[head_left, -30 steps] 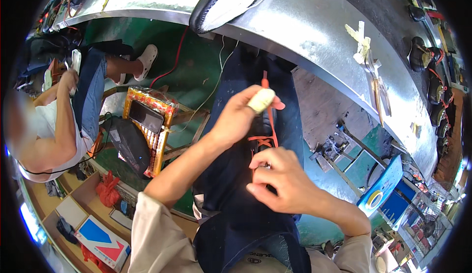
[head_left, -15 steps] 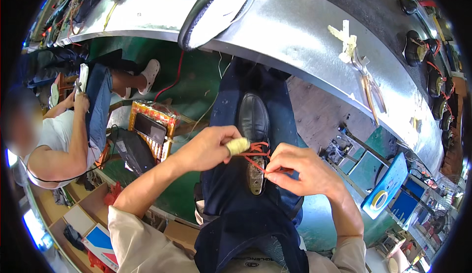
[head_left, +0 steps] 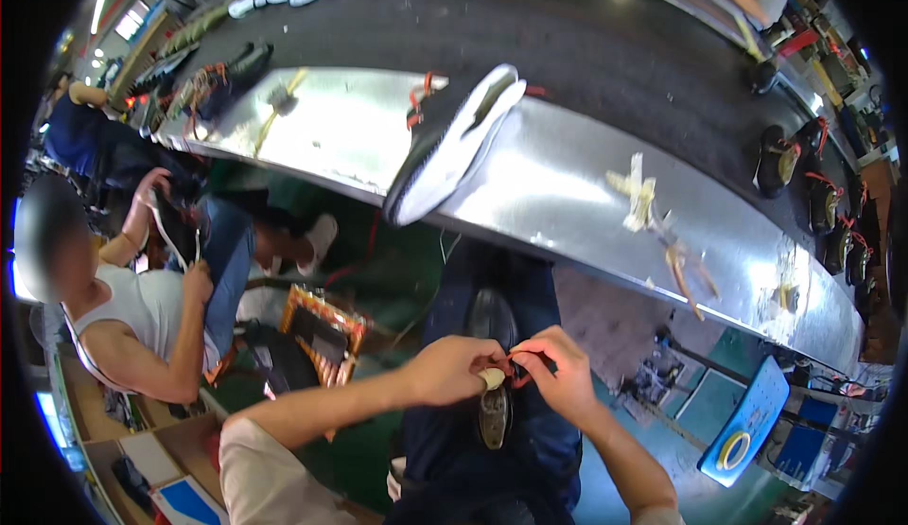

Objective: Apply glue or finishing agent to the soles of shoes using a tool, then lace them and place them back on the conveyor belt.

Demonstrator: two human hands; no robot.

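Black shoe (head_left: 492, 318) is rested along the lap (head_left: 546, 435), toe pointing away, on the person's side of the desk (head_left: 558, 175). Compared with half a second ago, the hands have been brought closer together over its opening. The right hand's (head_left: 560, 371) grip is pinched on the orange lace (head_left: 519, 379); whether the lace is also clamped by the left hand's (head_left: 452, 371) grip cannot be told, its fingertips being blurred. The lacework is judged unfinished, with finer handling now needed.
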